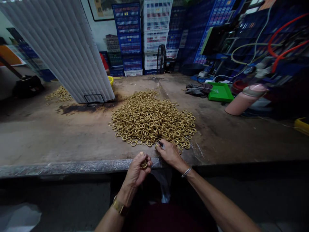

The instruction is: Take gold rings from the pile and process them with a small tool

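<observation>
A large heap of gold-coloured metal rings (154, 117) lies on the worktable (72, 135) in front of me. My left hand (140, 167), palm up at the table's front edge, has its fingers curled around a few metal rings (144, 165). At the near edge of the heap, my right hand (171, 155) reaches in with its fingers pinched. A small dark, pointed object (161, 144) shows between its thumb and forefinger; its kind is unclear. One ring (157, 142) sits right at those fingertips, and I cannot tell whether it is gripped.
A tall ribbed pale panel (72, 48) stands at the left on a black wire stand (94, 99). Behind it lies a smaller ring pile (59, 94). To the right are a green tray (220, 91), dark gloves (198, 90) and a pink cylinder (245, 100). Stacked crates (155, 38) line the back.
</observation>
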Demonstrator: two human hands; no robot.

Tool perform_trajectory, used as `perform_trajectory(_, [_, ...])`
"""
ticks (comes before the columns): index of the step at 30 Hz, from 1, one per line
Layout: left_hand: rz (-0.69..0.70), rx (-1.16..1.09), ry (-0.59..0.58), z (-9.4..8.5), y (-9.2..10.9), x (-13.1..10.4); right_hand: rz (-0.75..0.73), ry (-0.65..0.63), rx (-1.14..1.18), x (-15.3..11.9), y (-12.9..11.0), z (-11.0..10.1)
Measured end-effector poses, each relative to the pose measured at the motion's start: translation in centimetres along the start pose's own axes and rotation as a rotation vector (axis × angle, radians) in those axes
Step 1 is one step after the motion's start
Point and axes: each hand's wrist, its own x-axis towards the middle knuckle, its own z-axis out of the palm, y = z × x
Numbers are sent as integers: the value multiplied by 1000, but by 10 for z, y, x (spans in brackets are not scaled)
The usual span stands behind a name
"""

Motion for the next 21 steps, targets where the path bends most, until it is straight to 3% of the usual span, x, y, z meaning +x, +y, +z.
perform_trajectory(3, [172,289,71,4,-4,2,33,-153,400,-2,-3,-4])
perform_trajectory(6, [320,522,122,6,-6,3,101,-404,772,-7,-4,-7])
perform_trajectory(10, [377,646,41,5,-7,2,168,-623,1062,-13,-3,-6])
perform_trajectory(13, [378,665,-5,4,-9,1,200,-647,1150,-15,-4,-3])
perform_trajectory(17, [418,675,41,3,-10,1,213,-645,1135,-16,-8,1])
perform_trajectory(21, [538,777,126,1,-7,3,204,-488,983,-16,-10,3])
